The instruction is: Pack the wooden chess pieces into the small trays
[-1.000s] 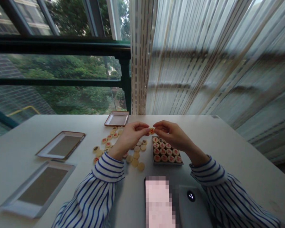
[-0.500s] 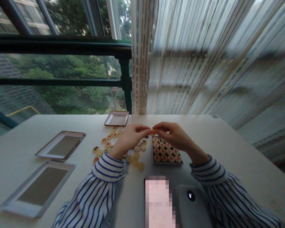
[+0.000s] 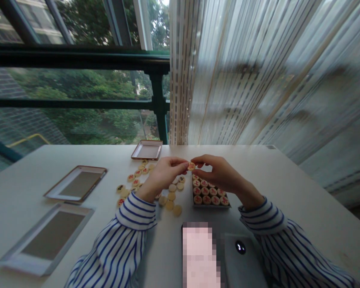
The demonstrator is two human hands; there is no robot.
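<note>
Above the far edge of a shallow box (image 3: pixel 211 206), my left hand (image 3: pixel 165 174) pinches a round xiangqi piece (image 3: pixel 191 166) with a red character on its face. My right hand (image 3: pixel 220 172) is at the same piece, index finger at its upper edge and thumb at its lower edge. Rows of red-marked pieces fill the visible part of the box, and my right hand hides its far right part. Loose xiangqi pieces (image 3: pixel 171 196) lie left of the box, some face up in red or black, others blank side up; my left hand and wrist cover several.
On the white table (image 3: pixel 288 180), a small tray-like lid (image 3: pixel 147 150) lies at the back. Two larger rectangular trays or lids (image 3: pixel 78 182) rest at the left. Near the front are a phone with a blurred screen (image 3: pixel 198 256) and a grey device (image 3: pixel 243 264) with a small round display.
The held piece has turned so that its red face shows more fully. My right thumb and index finger have spread further apart around it. The view has shifted slightly.
</note>
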